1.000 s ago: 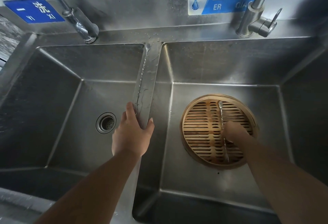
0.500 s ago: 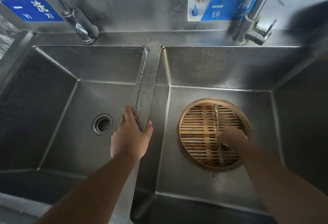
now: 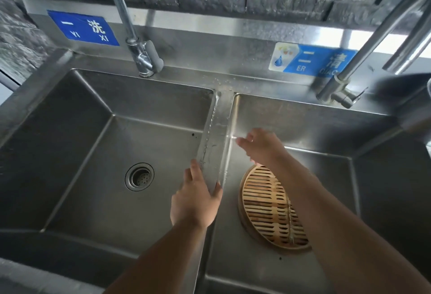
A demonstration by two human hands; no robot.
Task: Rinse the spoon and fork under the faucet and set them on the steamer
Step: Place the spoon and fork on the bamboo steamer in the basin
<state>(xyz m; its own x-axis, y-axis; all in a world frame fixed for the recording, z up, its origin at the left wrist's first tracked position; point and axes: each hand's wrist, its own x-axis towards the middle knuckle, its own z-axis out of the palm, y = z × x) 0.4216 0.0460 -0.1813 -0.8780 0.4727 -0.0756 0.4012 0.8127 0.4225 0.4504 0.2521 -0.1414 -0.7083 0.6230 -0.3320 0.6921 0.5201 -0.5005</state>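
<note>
A long thin metal spoon (image 3: 211, 125) lies along the wet divider (image 3: 221, 144) between the two basins, its bowl at the far end. My left hand (image 3: 194, 200) rests flat on the divider's near part, fingertips at the spoon handle's end, holding nothing. A round bamboo steamer (image 3: 261, 209) sits on the floor of the right basin. The fork (image 3: 290, 221) lies on its slats, tines toward me, partly hidden by my right forearm. My right hand (image 3: 262, 146) hovers above the steamer's far rim, fingers stretched left toward the divider, holding nothing.
The left basin has a round drain (image 3: 139, 176). A faucet (image 3: 142, 58) stands behind the left basin and another faucet (image 3: 335, 90) behind the right one; I see no running water. Blue signs are fixed to the steel backsplash.
My right hand has let go of the fork on the steamer and moved up and left toward the divider. My left hand stays on the divider. The view has tilted upward.
</note>
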